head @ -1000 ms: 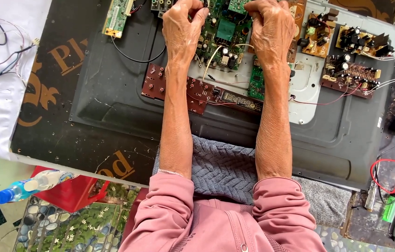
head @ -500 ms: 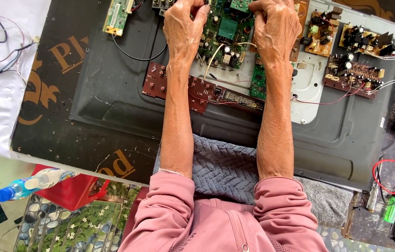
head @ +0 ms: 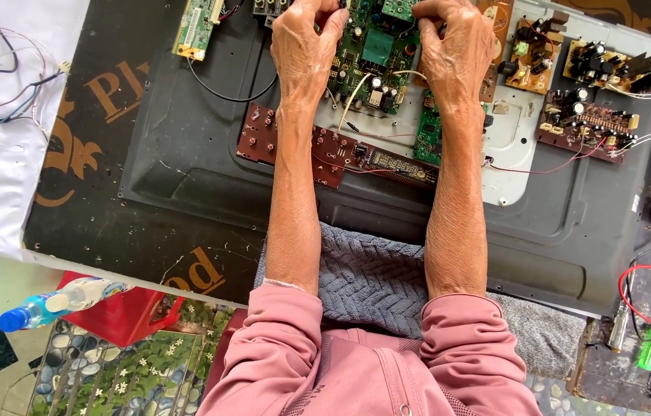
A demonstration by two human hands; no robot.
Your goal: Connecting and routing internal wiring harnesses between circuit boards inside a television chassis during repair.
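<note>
Fingers of left hand (head: 306, 42) and right hand (head: 455, 42) curled narrowly, touching the green circuit board (head: 375, 54); grip unclear.

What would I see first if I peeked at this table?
First, two bare hands at the top: the left hand and the right hand both rest on a green circuit board full of small parts. It sits on a big dark grey panel filling the middle, with a long red-brown board lying across it under the forearms. Down at the lower left, a clear bottle with a blue cap lies on something red.
</note>
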